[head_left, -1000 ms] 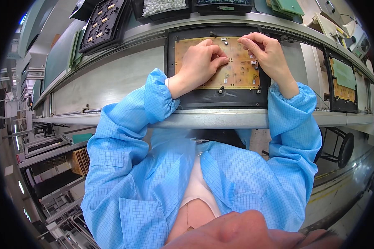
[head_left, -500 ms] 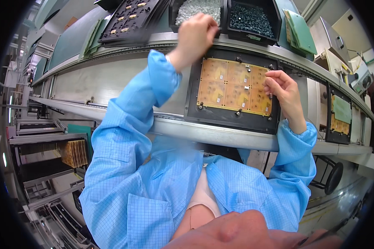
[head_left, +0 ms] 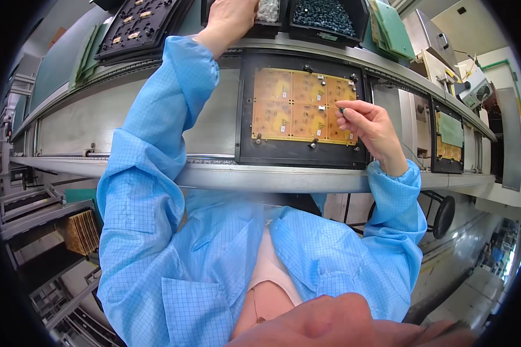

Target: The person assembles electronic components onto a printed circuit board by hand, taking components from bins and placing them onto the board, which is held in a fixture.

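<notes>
At twelve o'clock in the head view, the left hand (head_left: 230, 18) reaches up into a bin of pale small parts (head_left: 268, 10); its fingers dip past the bin's edge and are cut off by the rim of the picture, so whether they have closed on anything cannot be told. Just beside that bin, toward one o'clock, sits a second bin of dark small parts (head_left: 323, 16), and toward eleven o'clock a black tray (head_left: 136, 26) holds a few pale pieces in its pockets.

Below the bins, a yellow circuit panel (head_left: 298, 105) lies flat in a black carrier frame (head_left: 246, 104) on the bench (head_left: 156, 118). At the panel's three o'clock edge the right hand (head_left: 371, 128) hovers with thumb and forefinger pinched on a small dark component (head_left: 342, 109), held just above the board and seemingly not yet seated. A few pale parts already stand on the panel near its middle.

Judging by this, the step in hand is populating the board: one hand placing while the other fetches. The next move would call for lining the pinched component's legs up with its holes and pressing it straight down without tilting.

Farther toward three o'clock, another carrier with a green board (head_left: 449, 129) waits on the same bench.
</notes>
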Motion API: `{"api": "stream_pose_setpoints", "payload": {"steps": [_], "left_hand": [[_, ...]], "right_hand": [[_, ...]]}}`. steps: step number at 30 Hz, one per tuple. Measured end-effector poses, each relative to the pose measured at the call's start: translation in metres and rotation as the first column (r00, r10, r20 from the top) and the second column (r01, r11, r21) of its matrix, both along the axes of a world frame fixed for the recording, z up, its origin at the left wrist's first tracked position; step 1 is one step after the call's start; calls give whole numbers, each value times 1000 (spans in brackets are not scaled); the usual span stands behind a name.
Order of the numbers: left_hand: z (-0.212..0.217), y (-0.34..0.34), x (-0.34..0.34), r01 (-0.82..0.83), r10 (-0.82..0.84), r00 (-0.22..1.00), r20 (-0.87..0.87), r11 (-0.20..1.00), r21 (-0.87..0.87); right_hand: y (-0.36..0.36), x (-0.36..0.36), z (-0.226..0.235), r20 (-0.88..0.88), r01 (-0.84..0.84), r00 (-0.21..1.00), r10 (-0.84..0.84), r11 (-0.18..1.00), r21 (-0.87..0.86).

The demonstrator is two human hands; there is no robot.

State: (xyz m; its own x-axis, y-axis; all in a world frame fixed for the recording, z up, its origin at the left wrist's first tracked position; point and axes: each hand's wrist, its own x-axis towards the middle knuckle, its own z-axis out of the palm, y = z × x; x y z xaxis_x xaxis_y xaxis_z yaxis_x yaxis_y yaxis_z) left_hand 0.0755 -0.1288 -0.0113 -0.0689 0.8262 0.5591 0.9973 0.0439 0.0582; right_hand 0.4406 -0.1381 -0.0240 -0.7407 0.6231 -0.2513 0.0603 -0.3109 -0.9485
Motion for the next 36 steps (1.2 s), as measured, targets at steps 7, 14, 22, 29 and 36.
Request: {"api": "stream_pose_setpoints", "payload": {"steps": [7,14,22,29,36], "left_hand": [[23,-1,25,211,-243,907,343,969,130],[11,9,12,224,-283,945,166,926,305],[23,3,16,199,-307,885,349,929,313],[39,0,39,299,-432,847,309,869,394],[34,-15,50,260,-418,798,435,889,377]], "right_hand": [[-9,3,-11,195,66,968,-160,907,417],[-18,-6,-11,292,-81,878,-381,482,872],[-20,-10,-10,331,-143,849,-412,425,894],[-35,8,-17,308,-167,825,-474,317,934],[-42,11,-17,353,-202,788,-505,330,922]]}}
